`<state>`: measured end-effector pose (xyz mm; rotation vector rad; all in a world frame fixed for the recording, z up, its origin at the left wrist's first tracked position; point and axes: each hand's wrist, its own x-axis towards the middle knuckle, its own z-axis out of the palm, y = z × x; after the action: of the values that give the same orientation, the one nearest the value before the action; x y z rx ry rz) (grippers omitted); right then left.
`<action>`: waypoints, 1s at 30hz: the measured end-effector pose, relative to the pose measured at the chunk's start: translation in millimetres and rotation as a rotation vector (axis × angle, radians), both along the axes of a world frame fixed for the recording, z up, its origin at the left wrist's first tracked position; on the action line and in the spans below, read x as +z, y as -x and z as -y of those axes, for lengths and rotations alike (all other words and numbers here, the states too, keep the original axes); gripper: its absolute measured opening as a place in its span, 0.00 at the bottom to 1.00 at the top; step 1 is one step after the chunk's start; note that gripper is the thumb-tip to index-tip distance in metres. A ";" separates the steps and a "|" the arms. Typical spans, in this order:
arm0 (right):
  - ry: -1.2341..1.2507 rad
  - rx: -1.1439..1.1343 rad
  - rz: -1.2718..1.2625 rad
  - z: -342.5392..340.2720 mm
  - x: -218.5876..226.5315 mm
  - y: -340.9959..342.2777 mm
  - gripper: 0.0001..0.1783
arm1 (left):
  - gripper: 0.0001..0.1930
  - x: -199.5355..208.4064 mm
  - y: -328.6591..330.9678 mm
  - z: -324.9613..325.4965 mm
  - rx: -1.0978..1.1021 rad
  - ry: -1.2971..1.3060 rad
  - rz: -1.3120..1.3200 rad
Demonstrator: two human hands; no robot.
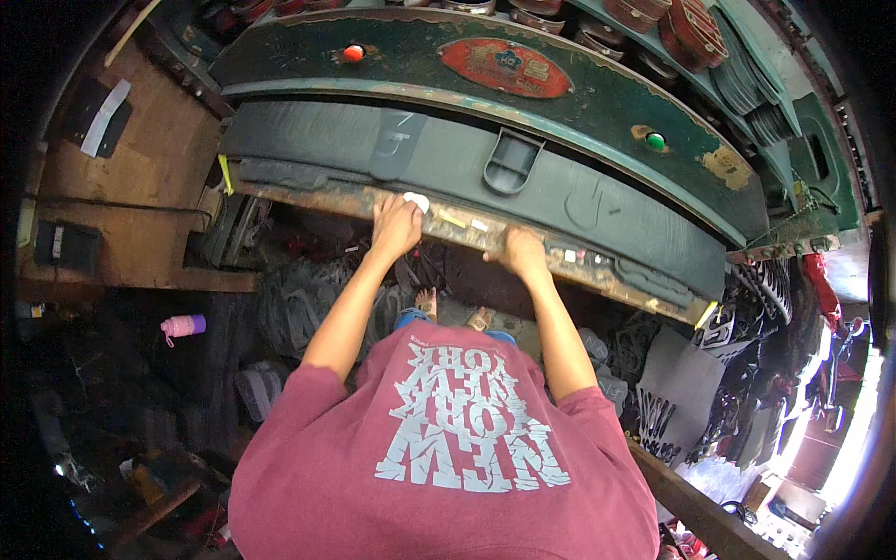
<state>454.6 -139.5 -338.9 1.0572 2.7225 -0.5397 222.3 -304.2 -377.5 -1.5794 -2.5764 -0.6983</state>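
Observation:
A long dark grey panel (308,135), perhaps moulded plastic, lies across the machine bed in front of me, with a cup-shaped recess (513,163) near its middle. Along its near side runs a worn wooden board (327,198). My left hand (397,229) is at the board's edge, fingers bent, with a small white wad (417,201) at its fingertips; the wad's kind is unclear. Farther right, my right hand (519,252) is curled over the same edge, its thumb toward the left. Its palm side is hidden.
Behind the panel, a green machine beam carries a red button (354,53) and a green button (656,141). A wooden cabinet (159,187) stands left. Stacked dark parts and a pale perforated sheet (677,373) are at right. A pink bottle (182,326) is at lower left.

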 end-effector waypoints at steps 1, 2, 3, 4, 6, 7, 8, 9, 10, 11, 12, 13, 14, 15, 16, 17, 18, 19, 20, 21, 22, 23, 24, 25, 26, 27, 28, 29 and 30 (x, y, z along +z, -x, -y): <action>0.055 -0.023 -0.014 -13.4 15.8 8.8 0.40 | 0.14 6.9 4.0 -5.0 0.007 0.046 0.060; 0.105 -0.061 -0.009 -22.2 28.0 16.7 0.38 | 0.15 12.7 5.7 -7.7 0.002 0.092 0.113; 0.025 -0.042 -0.370 -25.4 37.4 22.8 0.41 | 0.14 19.3 9.0 -11.8 -0.011 0.138 0.149; -0.205 -0.018 -0.496 -27.9 43.9 29.6 0.46 | 0.14 25.4 10.9 -15.0 -0.035 0.175 0.181; -0.381 0.011 -0.523 -43.3 49.1 47.0 0.53 | 0.14 32.5 5.6 -25.6 -0.051 0.172 0.432; -0.360 0.004 -0.359 -43.9 45.3 49.8 0.55 | 0.14 31.8 -2.1 -27.9 -0.043 0.126 0.645; -0.286 0.025 -0.169 -47.0 43.5 52.0 0.55 | 0.14 34.0 -6.9 -31.7 -0.027 0.104 0.875; -0.269 0.057 -0.184 -51.7 39.9 52.3 0.53 | 0.14 34.4 -12.1 -38.8 -0.037 0.103 0.834; -0.186 0.077 -0.095 -54.7 37.6 51.2 0.52 | 0.14 35.0 -14.6 -46.9 -0.025 0.123 0.854; -0.157 0.079 -0.226 -60.2 37.3 47.1 0.50 | 0.15 37.1 -18.8 -56.1 -0.033 0.060 0.882; -0.094 0.073 -0.298 -64.6 39.0 38.8 0.48 | 0.15 40.2 -25.4 -65.3 -0.031 0.001 0.907; -0.035 0.068 -0.371 -71.5 43.2 31.5 0.46 | 0.17 45.7 -29.4 -76.2 -0.029 0.005 0.939; 0.096 -0.009 -0.473 -79.3 49.4 23.5 0.46 | 0.19 53.4 -34.3 -87.8 -0.043 0.039 1.039; 0.234 -0.088 -0.569 -86.4 55.9 14.0 0.46 | 0.22 62.7 -42.1 -97.3 -0.159 -0.079 1.111; 0.350 -0.143 -0.703 -92.1 62.0 5.1 0.47 | 0.25 73.4 -52.2 -107.1 -0.231 -0.133 1.189; 0.625 -0.274 -0.838 -94.5 66.9 -4.1 0.47 | 0.28 87.6 -63.0 -111.2 -0.282 -0.119 1.231; 0.885 -0.361 -1.021 -96.2 70.1 -13.4 0.48 | 0.32 103.0 -72.5 -115.8 -0.311 -0.075 1.281; 1.078 -0.436 -1.091 -100.0 71.0 -22.7 0.54 | 0.35 115.2 -79.5 -127.4 -0.408 -0.097 1.125; 1.196 -0.516 -1.179 -97.6 70.6 -31.4 0.56 | 0.38 125.8 -86.2 -138.2 -0.506 -0.128 0.968; 1.193 -0.506 -1.216 -96.9 66.8 -37.1 0.57 | 0.39 135.0 -94.9 -146.3 -0.546 -0.098 0.897; 1.203 -0.497 -1.260 -94.6 62.2 -41.7 0.58 | 0.40 143.9 -102.8 -152.2 -0.582 -0.061 0.826; 1.229 -0.527 -1.231 -90.1 57.9 -46.6 0.59 | 0.39 151.5 -108.5 -156.0 -0.571 -0.050 0.753; 1.236 -0.522 -1.264 -87.6 53.0 -50.8 0.58 | 0.37 155.3 -111.3 -161.2 -0.524 -0.032 0.740; 1.241 -0.512 -1.303 -84.4 49.2 -52.5 0.58 | 0.36 157.9 -111.8 -166.2 -0.479 -0.017 0.716; 1.242 -0.498 -1.356 -82.0 46.1 -53.3 0.58 | 0.35 159.0 -110.6 -169.9 -0.435 -0.002 0.687; 1.250 -0.516 -1.380 -78.9 44.5 -56.4 0.57 | 0.26 157.9 -108.1 -172.1 -0.391 -0.041 0.716; 1.250 -0.526 -1.370 -78.1 45.7 -60.7 0.55 | 0.21 157.5 -99.6 -173.3 -0.344 -0.018 0.715; 1.248 -0.526 -1.361 -77.7 46.2 -67.2 0.53 | 0.16 154.8 -89.0 -170.4 -0.292 0.001 0.718; 1.238 -0.542 -1.330 -80.2 47.4 -74.1 0.52 | 0.10 153.3 -79.4 -163.0 -0.156 0.006 0.771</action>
<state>528.7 -59.4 -291.5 1.0867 1.6193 -3.2641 301.8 -141.3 -224.2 -1.7847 -2.9274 -1.5836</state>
